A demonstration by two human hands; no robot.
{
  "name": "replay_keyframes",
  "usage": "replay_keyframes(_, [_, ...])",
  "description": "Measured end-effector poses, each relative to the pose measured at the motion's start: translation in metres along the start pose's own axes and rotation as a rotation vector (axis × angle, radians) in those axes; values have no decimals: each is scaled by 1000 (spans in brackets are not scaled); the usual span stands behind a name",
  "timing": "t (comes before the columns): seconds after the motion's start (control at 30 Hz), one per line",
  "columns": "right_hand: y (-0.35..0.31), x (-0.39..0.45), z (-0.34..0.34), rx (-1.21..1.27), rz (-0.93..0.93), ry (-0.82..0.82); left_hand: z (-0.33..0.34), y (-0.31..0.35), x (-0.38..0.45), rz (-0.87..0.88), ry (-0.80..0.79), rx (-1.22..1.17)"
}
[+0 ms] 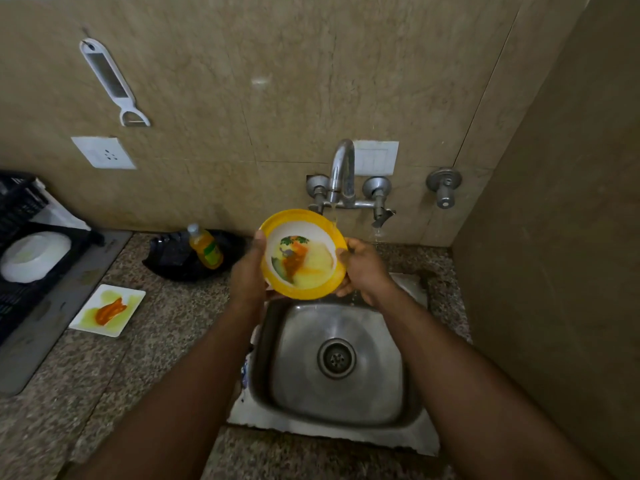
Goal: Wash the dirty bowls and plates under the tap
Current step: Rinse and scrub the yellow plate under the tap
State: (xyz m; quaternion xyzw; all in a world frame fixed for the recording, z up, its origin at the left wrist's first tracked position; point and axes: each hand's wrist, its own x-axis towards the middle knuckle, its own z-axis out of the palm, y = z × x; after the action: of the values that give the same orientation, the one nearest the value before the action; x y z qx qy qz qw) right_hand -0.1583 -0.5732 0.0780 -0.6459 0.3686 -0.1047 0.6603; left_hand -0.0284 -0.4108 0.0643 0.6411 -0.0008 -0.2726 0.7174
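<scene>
A round bowl [304,253] with a yellow rim and a white inside, smeared orange and yellow, is tilted toward me above the back of the steel sink [391,393]. My left hand [247,271] grips its left edge and my right hand [363,268] grips its right edge. Water runs from the tap [341,171] onto the bowl's upper right rim and drips off the bottom into the sink. A square white plate [107,310] with an orange and yellow smear lies on the counter to the left.
A bottle of yellow dish liquid [205,247] leans in a black tray [173,258] behind the counter. A black crate holding a white bowl [34,256] sits at far left. A wall stands close on the right. A peeler [110,79] hangs on the wall.
</scene>
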Motion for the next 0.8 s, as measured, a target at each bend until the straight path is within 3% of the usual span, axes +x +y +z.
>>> replay_keyframes(0.1, [-7,7,-4,-117,-91,36,-2,26,10,-54,-169,81])
replay_keyframes(0.2, [-8,9,-3,-90,-99,36,8,42,13,16,-59,361])
replay_keyframes(0.27, [-5,5,-5,-5,-48,-52,11,42,16,146,78,478])
replay_keyframes(0.33, [4,-2,-4,105,8,-186,11,36,15,227,175,445])
replay_keyframes(0.4, [10,-11,0,174,27,-219,12,29,11,238,234,413])
replay_keyframes(0.53, [9,-15,6,211,31,-84,18,16,1,223,244,326])
replay_keyframes(0.67, [6,-8,8,153,4,159,25,-3,-4,233,277,273])
replay_keyframes(0.73, [6,-7,8,142,-6,138,30,-2,-12,249,327,228])
replay_keyframes(0.8, [6,-11,7,151,-4,8,31,-3,-16,259,386,184])
